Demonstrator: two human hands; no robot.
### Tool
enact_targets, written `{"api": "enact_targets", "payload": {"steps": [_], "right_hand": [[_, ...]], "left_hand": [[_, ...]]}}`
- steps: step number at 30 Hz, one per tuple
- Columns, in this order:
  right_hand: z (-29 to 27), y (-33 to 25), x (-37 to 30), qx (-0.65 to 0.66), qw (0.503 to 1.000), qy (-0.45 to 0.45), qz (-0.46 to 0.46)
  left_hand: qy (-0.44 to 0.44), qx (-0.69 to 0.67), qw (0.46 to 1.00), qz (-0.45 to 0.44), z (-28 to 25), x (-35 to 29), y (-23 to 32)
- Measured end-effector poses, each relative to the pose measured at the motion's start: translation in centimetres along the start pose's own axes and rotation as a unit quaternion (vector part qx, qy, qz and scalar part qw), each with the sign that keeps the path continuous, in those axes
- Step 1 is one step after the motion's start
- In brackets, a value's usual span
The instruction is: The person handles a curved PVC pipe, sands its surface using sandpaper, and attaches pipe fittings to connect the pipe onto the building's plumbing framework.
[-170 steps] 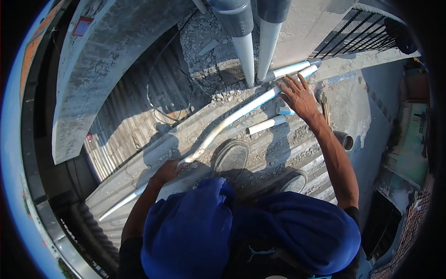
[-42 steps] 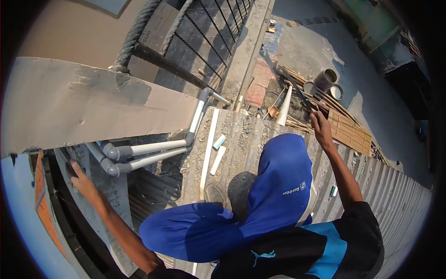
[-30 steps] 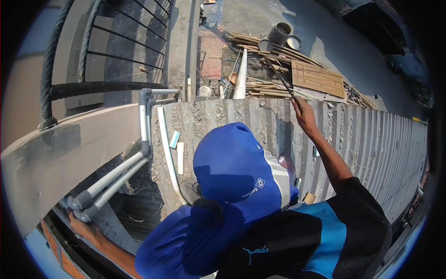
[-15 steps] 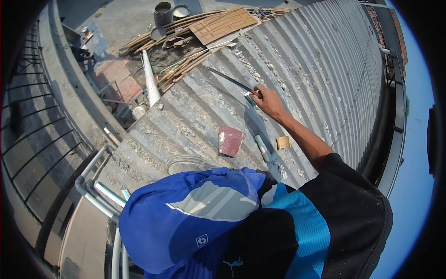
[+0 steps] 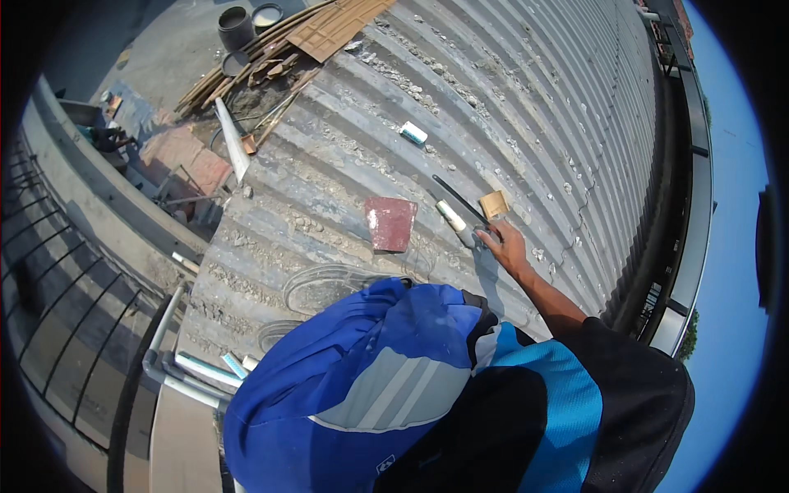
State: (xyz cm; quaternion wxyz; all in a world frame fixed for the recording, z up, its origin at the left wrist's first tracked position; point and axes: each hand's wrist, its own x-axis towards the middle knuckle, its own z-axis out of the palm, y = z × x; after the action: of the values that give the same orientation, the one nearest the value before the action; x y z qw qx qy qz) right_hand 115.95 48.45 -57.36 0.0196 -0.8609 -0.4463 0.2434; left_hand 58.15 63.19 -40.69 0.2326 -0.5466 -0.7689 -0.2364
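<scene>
My right hand [image 5: 505,248] is low over the corrugated roof [image 5: 509,123], its thumb and fingers closed on the near end of a thin dark strip [image 5: 460,198]. A short tan curved piece [image 5: 493,204] lies just beyond the fingers. Beside the strip rests a slim pale tube [image 5: 450,216] with a grey end. To its left sits a flat maroon piece [image 5: 389,225] with white smears. Farther up, a short white-and-teal cylinder [image 5: 413,133] lies in a groove. My left hand is out of sight; blue and grey cloth [image 5: 353,370] fills the lower middle.
Rubble [image 5: 403,74] lies along the roof grooves. Pale coiled line [image 5: 320,286] is near the cloth. White pipes [image 5: 193,382] run at lower left beside a black railing [image 5: 66,345]. Below the roof edge are wooden poles [image 5: 209,92], buckets [image 5: 236,29] and another person [image 5: 105,137].
My right hand has come back toward me with the dark strip, away from the white-and-teal cylinder, which now lies alone on the roof. The view has shifted too.
</scene>
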Motion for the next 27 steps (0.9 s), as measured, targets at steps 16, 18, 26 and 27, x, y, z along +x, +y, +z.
{"api": "enact_targets", "payload": {"steps": [16, 18, 26, 27], "right_hand": [[0.4, -2.7, 3.2, -0.035, 0.999, 0.006, -0.033], [-0.8, -5.7, 4.9, 0.040, 0.999, 0.024, -0.027], [-1.5, -31.9, 6.2, 0.447, 0.850, -0.277, -0.025], [-1.1, -36.7, 4.1, 0.464, 0.823, -0.328, -0.017]], "left_hand": [[0.019, -0.042, 0.982, -0.183, 2.9, -4.3, -4.5], [-0.028, -0.295, 0.923, -0.246, 4.5, -5.6, -3.4], [-0.364, -0.591, 0.717, -0.066, 11.1, -6.6, 7.2], [-0.350, -0.572, 0.742, -0.001, 11.3, -6.7, 7.8]]}}
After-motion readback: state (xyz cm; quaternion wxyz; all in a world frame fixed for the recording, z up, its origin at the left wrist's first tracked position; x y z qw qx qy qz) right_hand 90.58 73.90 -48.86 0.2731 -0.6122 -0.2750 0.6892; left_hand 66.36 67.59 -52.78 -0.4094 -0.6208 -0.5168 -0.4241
